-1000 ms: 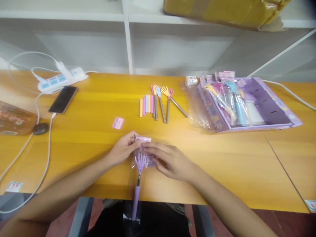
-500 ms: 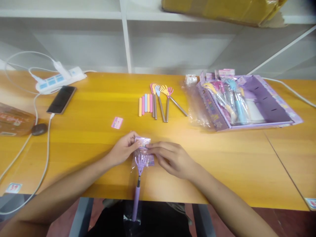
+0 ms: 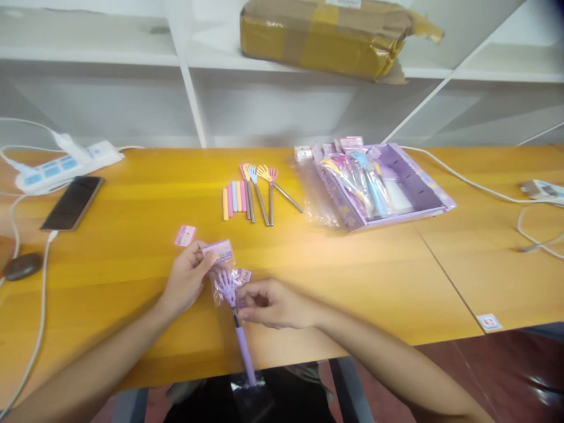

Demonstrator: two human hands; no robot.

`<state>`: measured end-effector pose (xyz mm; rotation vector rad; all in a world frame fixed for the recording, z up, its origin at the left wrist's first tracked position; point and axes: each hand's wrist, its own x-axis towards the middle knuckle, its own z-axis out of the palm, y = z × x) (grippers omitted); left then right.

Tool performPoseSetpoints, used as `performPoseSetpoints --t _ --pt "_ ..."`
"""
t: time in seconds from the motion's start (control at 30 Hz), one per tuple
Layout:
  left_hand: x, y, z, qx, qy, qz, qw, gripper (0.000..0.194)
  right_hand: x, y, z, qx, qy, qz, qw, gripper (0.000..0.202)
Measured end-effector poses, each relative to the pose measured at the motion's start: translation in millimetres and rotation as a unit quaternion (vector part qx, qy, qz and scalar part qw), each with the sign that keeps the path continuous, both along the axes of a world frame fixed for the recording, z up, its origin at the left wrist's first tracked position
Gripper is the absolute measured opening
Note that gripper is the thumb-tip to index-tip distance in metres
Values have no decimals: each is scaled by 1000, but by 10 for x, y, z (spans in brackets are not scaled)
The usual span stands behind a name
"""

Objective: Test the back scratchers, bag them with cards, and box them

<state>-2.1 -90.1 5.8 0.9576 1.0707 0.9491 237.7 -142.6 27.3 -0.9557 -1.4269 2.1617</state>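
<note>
My left hand [image 3: 185,279] is closed on the top of a clear plastic bag [image 3: 251,402], its thumb pressed on the pale purple header card [image 3: 221,251]. Inside the bag lies a purple back scratcher [image 3: 245,349], claw end up, its grip end reaching past the table's front edge. My right hand [image 3: 277,302] is at the bag's right side by the scratcher's neck, fingers curled and seemingly pinching the bag's edge. A small purple-pink card [image 3: 244,275] shows beside the claw. Another pink card [image 3: 185,235] lies flat beyond my left hand.
Loose back scratchers [image 3: 271,200] and coloured handle sleeves [image 3: 234,197] lie mid-table. A purple display box [image 3: 414,217] with bagged scratchers stands at the back right. On the left are a phone [image 3: 73,202], a power strip [image 3: 70,167] and cables. A taped carton [image 3: 321,35] sits on the shelf.
My right hand has moved down from the header card to beside the scratcher's neck. My left hand keeps its hold at the bag's top, and the card now tilts. The camera view has shifted.
</note>
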Motion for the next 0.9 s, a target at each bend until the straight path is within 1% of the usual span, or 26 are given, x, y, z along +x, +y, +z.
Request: performPoseSetpoints --t 0.07,0.17,0.27,0.33,0.4,0.47,0.53,0.6,0.63,0.67,0.7,0.77,0.8,0.83,0.87,0.9 --pt "26 3 34 -13 -17 23 999 46 16 36 -9 -18 4 12 1000 48" --pt "62 0 88 -27 -36 33 998 47 25 68 -35 -48 15 30 998 46" --pt "68 7 119 -30 -84 25 996 48 39 97 -66 -54 31 21 998 45" --pt "54 22 125 -24 -117 1 993 51 72 144 -71 -48 48 -1 998 48" --pt "31 42 121 -17 -126 -38 991 52 137 228 -37 -38 73 -60 995 51" --pt "9 60 112 -12 -114 -78 990 49 245 344 63 -22 94 -150 984 53" --pt "-6 72 99 -7 -103 -103 989 45 416 474 248 16 89 -232 968 51" --pt "-13 79 87 -3 -98 -118 988 42 668 598 504 84 49 -283 954 47" --pt "-15 81 84 -2 -95 -121 988 41 827 656 644 133 21 -311 941 45" --pt "-16 81 81 0 -93 -124 988 41 1009 714 782 187 -14 -341 921 44" --pt "-16 81 80 2 -90 -126 988 40 1208 777 907 247 -53 -379 890 41" --pt "-17 80 79 4 -87 -129 988 39 1637 932 1083 366 -140 -455 800 35" --pt "-17 80 76 3 -88 -131 988 39 1850 1026 1121 398 -191 -479 759 32" --pt "-18 81 72 1 -90 -133 987 39 2047 1130 1120 410 -261 -487 725 32" --pt "-20 82 66 -2 -92 -135 986 39 2218 1238 1081 415 -357 -484 683 37" --pt "-21 83 58 -3 -95 -137 986 40 2357 1344 1009 409 -474 -449 637 45"
